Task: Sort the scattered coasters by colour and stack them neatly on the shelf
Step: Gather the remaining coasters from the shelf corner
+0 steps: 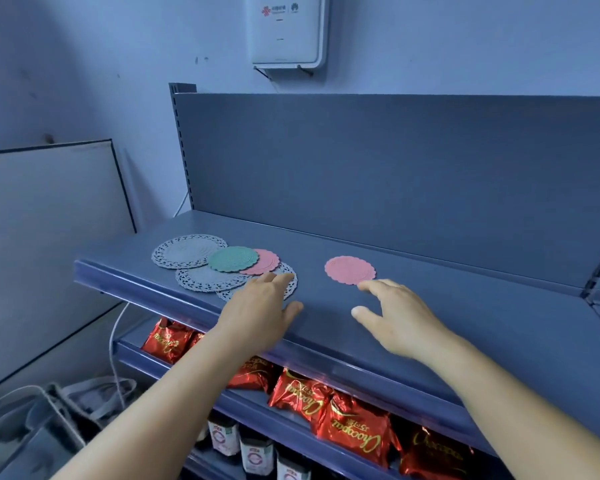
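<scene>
On the top shelf (413,282), seen from the head camera, a cluster of coasters lies toward the left end. Three grey lace coasters overlap: one at the back left (184,251), one in front of it (205,280), and a third (286,277) partly under the left hand (260,313). A green coaster (233,259) lies on top of the grey ones, and it overlaps a pink coaster (265,263) just to its right. A second pink coaster (350,270) lies alone, apart from the cluster, further right on the shelf.

Both hands reach over the shelf's front edge, palms down, fingers loosely spread and gripping nothing. The left hand's fingertips rest at the near edge of the cluster, over the third grey coaster. The right hand (399,320) has a fingertip at the near rim of the lone pink coaster.

Below, red snack bags (354,427) fill the next shelf, with jars (257,455) under those. A white box (286,29) hangs on the wall above.
</scene>
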